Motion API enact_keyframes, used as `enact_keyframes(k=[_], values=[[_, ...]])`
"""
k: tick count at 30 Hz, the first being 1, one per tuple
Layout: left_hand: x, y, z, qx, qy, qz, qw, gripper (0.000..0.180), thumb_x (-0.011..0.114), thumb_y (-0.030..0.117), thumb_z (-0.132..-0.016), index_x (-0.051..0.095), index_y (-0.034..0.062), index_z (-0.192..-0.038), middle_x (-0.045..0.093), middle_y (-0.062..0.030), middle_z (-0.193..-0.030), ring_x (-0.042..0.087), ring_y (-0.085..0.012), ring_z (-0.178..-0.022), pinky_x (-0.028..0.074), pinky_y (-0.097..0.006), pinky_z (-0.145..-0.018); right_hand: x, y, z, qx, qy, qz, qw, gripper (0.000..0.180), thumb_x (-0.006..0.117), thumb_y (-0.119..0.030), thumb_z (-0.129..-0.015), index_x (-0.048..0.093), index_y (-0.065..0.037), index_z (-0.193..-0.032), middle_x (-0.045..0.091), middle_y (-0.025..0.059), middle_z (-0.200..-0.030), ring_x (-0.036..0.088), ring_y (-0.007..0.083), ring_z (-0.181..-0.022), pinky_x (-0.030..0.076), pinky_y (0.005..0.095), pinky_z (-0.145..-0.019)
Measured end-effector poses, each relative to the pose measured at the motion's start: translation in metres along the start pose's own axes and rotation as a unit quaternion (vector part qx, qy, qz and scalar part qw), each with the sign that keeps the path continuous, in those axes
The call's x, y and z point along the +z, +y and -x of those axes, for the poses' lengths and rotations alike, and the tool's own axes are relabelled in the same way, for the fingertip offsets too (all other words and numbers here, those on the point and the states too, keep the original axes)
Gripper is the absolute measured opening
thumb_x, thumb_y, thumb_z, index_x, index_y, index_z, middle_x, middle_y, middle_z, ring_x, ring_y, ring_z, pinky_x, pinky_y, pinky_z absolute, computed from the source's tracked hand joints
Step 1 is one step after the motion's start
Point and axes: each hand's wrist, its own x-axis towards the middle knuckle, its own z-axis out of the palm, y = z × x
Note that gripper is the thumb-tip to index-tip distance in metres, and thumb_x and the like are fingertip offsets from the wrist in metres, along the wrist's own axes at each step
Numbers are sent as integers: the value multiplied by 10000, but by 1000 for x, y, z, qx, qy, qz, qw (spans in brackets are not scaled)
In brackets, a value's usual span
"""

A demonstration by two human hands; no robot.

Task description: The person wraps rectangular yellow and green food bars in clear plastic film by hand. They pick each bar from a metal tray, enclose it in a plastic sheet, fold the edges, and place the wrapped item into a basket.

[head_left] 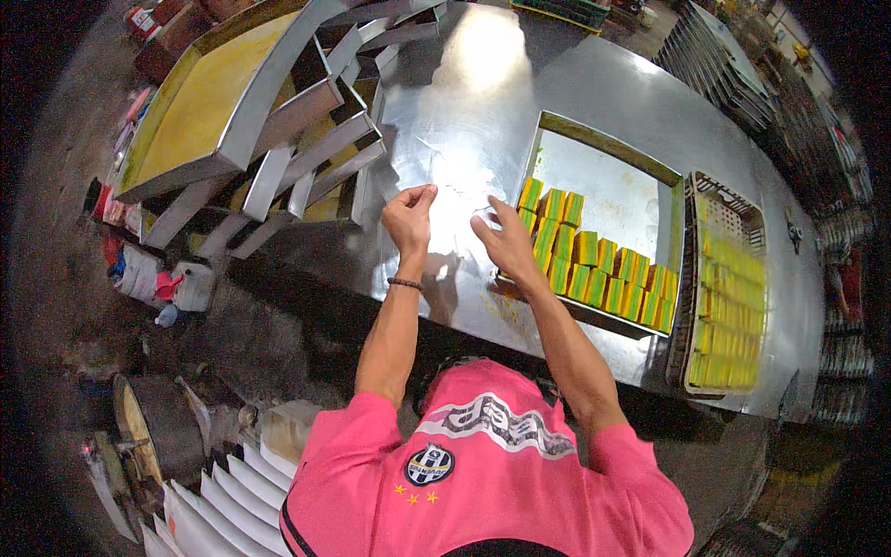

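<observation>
Over the shiny metal table, my left hand (408, 221) is raised with thumb and fingertips pinched together. Whatever it pinches, if anything, is lost in the glare. My right hand (509, 243) is close by on the right, its thumb and forefinger apart and nothing visible between them. It is just left of a shallow metal tray (613, 153). Rows of green and yellow striped blocks (587, 249), like cut layer cake, stand along the tray's near and left sides. The tray's far part shows bare metal.
Right of the tray is a brown plastic crate (689, 278) of similar blocks with a hazy, shiny look. Metal pans (246, 111) are piled crisscross on the left. Thin metal sheets (715, 65) stack at the far right. White sacks or sheets (227, 497) stand below left, off the table.
</observation>
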Motion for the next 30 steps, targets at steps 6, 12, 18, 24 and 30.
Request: enact_keyframes(k=[6,12,18,24,30], values=[[-25,0,48,7,-58,-85,995,333,832,207,-840,770,3,-1097,776,-113,-926,712,-190,-846,539,-340,-768,21,-11,11,67,-143,-221,962,395,664,-230,-1009,645,64,-1272,721,172,-1118,722,210,-927,607,319,-747],[-78,-28,118,129,30,-235,963,862,822,206,-833,367,15,-1540,469,-242,-1489,459,-385,-1389,378,-466,-1153,-85,-3,60,13,-200,37,979,223,632,-143,-983,748,-15,-1124,759,140,-894,741,164,-768,588,320,-662],[-42,-200,174,-205,90,-97,970,1127,769,425,-893,65,-119,-1584,299,-326,-1598,355,-433,-1460,316,-478,-1189,-161,28,89,18,-144,61,988,228,627,-150,-1008,737,11,-1126,681,39,-782,639,106,-717,520,289,-681],[-52,-148,201,-277,116,-58,952,236,728,172,-925,683,-60,-919,702,-100,-731,650,-170,-555,554,-323,-523,-213,58,127,78,-107,17,991,205,634,-127,-1001,744,-4,-1124,685,34,-794,633,113,-698,513,281,-676],[-70,-69,118,36,168,-156,973,133,693,126,-932,713,-1,-901,696,-83,-724,640,-145,-607,507,-325,-590,-241,69,153,132,-72,-22,988,222,638,-149,-1012,735,-6,-1153,706,56,-840,640,119,-749,522,281,-705]])
